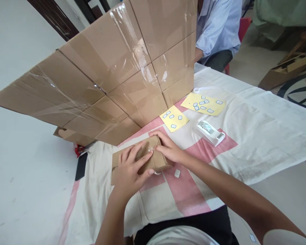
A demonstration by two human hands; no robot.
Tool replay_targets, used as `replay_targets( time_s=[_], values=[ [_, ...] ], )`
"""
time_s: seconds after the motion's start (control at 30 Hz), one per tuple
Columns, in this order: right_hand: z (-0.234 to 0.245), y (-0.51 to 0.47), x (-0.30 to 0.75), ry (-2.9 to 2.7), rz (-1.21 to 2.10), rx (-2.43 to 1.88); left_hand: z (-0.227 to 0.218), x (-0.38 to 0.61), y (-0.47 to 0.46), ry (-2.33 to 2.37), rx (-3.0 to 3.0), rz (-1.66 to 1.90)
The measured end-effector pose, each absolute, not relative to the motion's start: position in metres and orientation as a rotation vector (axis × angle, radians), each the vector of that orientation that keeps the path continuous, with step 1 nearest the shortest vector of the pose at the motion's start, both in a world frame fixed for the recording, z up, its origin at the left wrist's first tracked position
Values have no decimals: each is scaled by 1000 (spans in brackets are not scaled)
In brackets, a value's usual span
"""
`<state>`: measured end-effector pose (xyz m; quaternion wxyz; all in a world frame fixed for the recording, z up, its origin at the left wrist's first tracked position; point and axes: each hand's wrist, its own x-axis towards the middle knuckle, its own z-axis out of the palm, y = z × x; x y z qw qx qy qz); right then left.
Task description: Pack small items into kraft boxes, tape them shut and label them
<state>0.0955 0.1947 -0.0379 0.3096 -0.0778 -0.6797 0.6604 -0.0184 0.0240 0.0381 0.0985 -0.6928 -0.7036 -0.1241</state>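
A small brown cardboard box (158, 160) lies on the white and pink cloth (257, 136) right in front of me. My left hand (131, 170) lies flat over its near left part, fingers stretched toward the middle. My right hand (168, 148) rests on the box's top right, fingers spread and pressing down where the two hands meet. A small white label (177, 173) lies on the cloth just right of the box.
A tall wall of taped cardboard boxes (112, 75) stands behind the small box. Two yellow sheets (173, 119) (203, 103) carry several small white labels. A white tape dispenser (209, 132) lies to the right. Another person in a light blue shirt (218, 30) sits at the far side.
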Motion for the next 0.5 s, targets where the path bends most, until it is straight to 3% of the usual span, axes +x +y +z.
replay_targets(
  time_s=[0.5],
  values=[
    [-36,195,97,-1816,1735,-220,43,-19,16,-2048,-2099,-430]
  ],
)
